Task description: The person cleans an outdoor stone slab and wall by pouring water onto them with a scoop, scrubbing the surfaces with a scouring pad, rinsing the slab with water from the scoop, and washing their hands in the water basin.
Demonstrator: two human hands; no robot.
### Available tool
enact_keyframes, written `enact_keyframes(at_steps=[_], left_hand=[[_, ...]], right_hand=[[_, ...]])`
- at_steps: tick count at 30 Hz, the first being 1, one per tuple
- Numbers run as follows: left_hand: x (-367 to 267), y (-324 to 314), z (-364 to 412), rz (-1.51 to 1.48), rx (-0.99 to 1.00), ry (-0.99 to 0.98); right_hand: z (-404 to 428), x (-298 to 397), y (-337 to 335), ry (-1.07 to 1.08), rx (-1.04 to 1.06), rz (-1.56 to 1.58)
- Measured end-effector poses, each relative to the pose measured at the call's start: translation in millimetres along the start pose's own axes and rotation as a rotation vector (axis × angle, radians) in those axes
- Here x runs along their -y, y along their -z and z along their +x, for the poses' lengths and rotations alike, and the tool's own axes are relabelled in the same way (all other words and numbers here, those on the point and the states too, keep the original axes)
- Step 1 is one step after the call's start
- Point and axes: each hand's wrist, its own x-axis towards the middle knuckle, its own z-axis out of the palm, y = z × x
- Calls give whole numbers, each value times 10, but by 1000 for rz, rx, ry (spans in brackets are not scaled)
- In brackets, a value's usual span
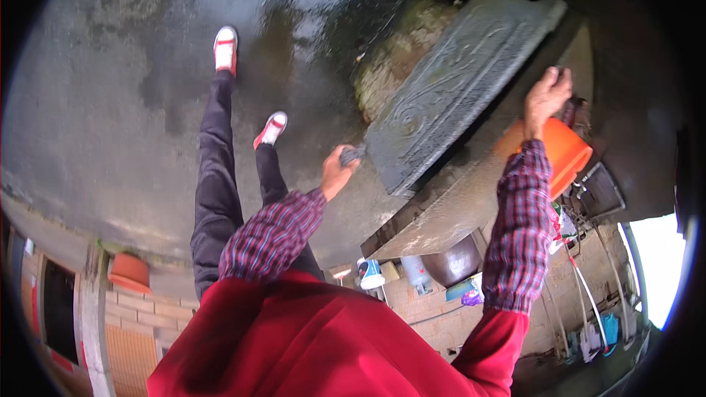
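My left hand (337, 170), in a plaid sleeve cover, is closed around a small dark grey object (351, 155), perhaps a scourer or a stone. It is held just beside the lower left end of a long grey stone planter trough (449, 88) with carved relief. My right hand (547, 94) is raised to the right of the trough, above an orange plastic bucket (568, 157); its fingers are slightly bent and no object shows in it. Whether it touches anything behind it cannot be told. The trough rests tilted beside a concrete ledge (447, 220).
A mossy rock (394, 63) lies behind the trough on the wet concrete floor (138, 138). Beyond the ledge are a large brown jar (453, 262), a white paint pail (370, 275), and long-handled tools (591, 292) against a block wall. A terracotta pot (130, 272) stands far left.
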Motion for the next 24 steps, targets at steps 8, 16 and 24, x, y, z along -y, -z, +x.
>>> enact_keyframes(at_steps=[8, 16, 24], left_hand=[[-1698, 1918, 1046, -300, -310, -312], [-2044, 5304, 702, 421, -663, -408], [-507, 5813, -1398, 951, -1226, -498]], right_hand=[[-69, 80, -98, -169, 70, -85], [78, 327, 934, -100, 198, 63], [-1920, -526, 2182, -610, -298, -65]])
